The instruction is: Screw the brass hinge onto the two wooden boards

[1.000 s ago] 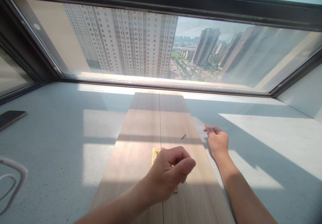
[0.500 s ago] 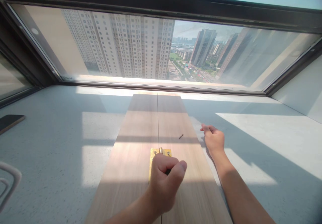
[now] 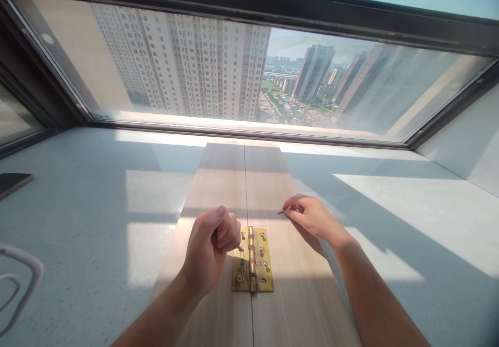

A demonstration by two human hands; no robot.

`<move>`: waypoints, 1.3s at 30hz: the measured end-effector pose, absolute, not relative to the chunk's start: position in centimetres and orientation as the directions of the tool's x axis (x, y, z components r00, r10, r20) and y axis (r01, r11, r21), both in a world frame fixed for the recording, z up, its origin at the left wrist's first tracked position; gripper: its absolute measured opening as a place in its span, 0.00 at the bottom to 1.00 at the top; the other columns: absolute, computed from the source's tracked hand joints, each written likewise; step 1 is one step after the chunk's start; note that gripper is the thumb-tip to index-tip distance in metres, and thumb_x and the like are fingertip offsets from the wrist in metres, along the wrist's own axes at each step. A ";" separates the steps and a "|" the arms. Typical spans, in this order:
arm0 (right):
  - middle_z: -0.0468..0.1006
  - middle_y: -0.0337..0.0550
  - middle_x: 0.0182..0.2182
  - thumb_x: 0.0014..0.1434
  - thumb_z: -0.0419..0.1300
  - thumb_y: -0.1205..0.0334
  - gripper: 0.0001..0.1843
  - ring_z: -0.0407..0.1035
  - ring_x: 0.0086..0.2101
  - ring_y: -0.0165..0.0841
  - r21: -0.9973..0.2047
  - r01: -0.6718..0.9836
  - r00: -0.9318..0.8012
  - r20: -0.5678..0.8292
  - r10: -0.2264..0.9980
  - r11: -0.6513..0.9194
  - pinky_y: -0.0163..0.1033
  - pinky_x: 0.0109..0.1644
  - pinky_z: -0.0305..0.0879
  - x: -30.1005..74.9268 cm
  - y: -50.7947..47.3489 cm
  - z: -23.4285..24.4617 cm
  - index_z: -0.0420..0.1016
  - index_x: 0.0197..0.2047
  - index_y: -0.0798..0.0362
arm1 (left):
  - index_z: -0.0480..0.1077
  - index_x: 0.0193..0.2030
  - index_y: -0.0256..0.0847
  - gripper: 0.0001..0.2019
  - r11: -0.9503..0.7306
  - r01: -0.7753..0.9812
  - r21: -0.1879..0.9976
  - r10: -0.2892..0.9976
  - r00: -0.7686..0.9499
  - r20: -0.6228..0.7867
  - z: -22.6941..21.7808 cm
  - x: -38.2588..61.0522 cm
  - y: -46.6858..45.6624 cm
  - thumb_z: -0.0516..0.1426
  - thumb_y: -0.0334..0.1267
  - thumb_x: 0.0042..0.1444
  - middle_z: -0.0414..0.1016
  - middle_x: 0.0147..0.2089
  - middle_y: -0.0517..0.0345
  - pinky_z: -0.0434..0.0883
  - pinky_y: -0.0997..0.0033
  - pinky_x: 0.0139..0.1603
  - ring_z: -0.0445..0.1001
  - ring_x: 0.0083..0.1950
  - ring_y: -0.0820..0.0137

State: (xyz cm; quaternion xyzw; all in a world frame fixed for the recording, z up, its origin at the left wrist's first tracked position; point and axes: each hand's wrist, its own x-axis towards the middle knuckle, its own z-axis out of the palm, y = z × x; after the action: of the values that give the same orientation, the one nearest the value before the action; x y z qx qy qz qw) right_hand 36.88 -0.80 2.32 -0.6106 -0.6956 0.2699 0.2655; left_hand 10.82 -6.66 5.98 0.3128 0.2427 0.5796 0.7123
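Evidently the right hand [image 3: 312, 217] is grasping a small screw [image 3: 281, 212] between thumb and fingertips, the shank pointing out toward the left hand's side; whether it touches the wood below, I cannot tell. The left hand [image 3: 212, 248] is clenched, thumb uppermost, with something dark in the curl of its fingers; I cannot tell whether that is a held thing or only shadow.

Between the hands, just beside the left fist and nearer the person than the right fingertips, a brass hinge [image 3: 252, 256] lies flat across the dark seam of a wooden panel [image 3: 265, 180]. Screws stand in both leaves, several on the right-hand leaf visibly proud of it.

The panel runs beneath both hands along a speckled windowsill [image 3: 78, 196], toward a window [image 3: 218, 76] beyond them. Well to the left hand's left are a white loop [image 3: 37, 270] and, farther forward, a dark flat object [image 3: 14, 183].
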 end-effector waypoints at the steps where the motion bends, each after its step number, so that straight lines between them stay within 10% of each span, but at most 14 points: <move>1: 0.81 0.45 0.34 0.52 0.62 0.60 0.07 0.71 0.35 0.38 -0.697 0.709 -0.109 0.044 0.993 0.108 0.40 0.41 0.64 36.9 -0.8 2.2 0.82 0.32 0.50 | 0.51 0.18 0.39 0.24 0.123 -0.672 0.731 0.983 0.185 0.004 5.9 10.0 -6.8 0.57 0.45 0.59 0.45 0.18 0.67 0.47 0.73 0.23 0.46 0.21 0.78; 16: 0.77 0.44 0.32 0.63 0.57 0.54 0.11 0.70 0.29 0.32 -0.848 0.497 -0.144 0.129 0.981 0.184 0.38 0.32 0.67 31.9 -11.8 4.7 0.75 0.36 0.52 | 0.52 0.17 0.39 0.26 0.026 -0.624 0.781 0.992 0.110 0.055 5.3 8.6 -6.5 0.59 0.46 0.58 0.46 0.16 0.67 0.47 0.73 0.22 0.47 0.20 0.78; 39: 0.77 0.41 0.29 0.63 0.58 0.64 0.06 0.65 0.25 0.28 -0.709 0.609 -0.321 0.190 0.928 0.355 0.34 0.28 0.59 30.5 -12.7 2.9 0.77 0.36 0.52 | 0.52 0.17 0.41 0.24 0.047 -0.501 0.864 0.986 0.161 0.040 5.6 9.3 -7.8 0.57 0.45 0.59 0.50 0.16 0.67 0.49 0.72 0.22 0.49 0.20 0.77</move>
State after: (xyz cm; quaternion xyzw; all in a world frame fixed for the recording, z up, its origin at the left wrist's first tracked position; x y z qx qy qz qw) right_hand 30.54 -12.71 2.92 -0.5007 -0.7673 0.2675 0.2983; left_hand 9.25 -7.83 5.59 0.3912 0.3099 0.5689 0.6537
